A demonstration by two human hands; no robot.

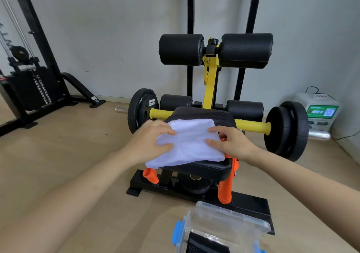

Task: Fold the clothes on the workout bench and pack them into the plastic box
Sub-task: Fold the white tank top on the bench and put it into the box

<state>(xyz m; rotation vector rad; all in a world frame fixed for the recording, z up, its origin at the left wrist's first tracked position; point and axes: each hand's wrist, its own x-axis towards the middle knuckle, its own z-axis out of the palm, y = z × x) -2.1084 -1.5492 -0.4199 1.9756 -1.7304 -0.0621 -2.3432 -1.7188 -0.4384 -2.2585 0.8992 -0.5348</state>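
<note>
A folded white garment (190, 142) lies on the black padded seat (206, 168) of the workout bench. My left hand (151, 140) grips its left edge, and my right hand (230, 142) grips its right edge. An orange garment (226, 190) lies under the white one and hangs down on both sides of the seat. On the floor in front of the bench stands the clear plastic box (224, 223) with blue clips. Something dark and folded (206, 244) lies inside it.
The bench has a yellow frame (210, 89), black roller pads (246, 51) and weight plates (287, 130) on both ends of a bar. A cable machine with a weight stack (34, 89) stands at the left. A white device (319, 112) sits by the right wall.
</note>
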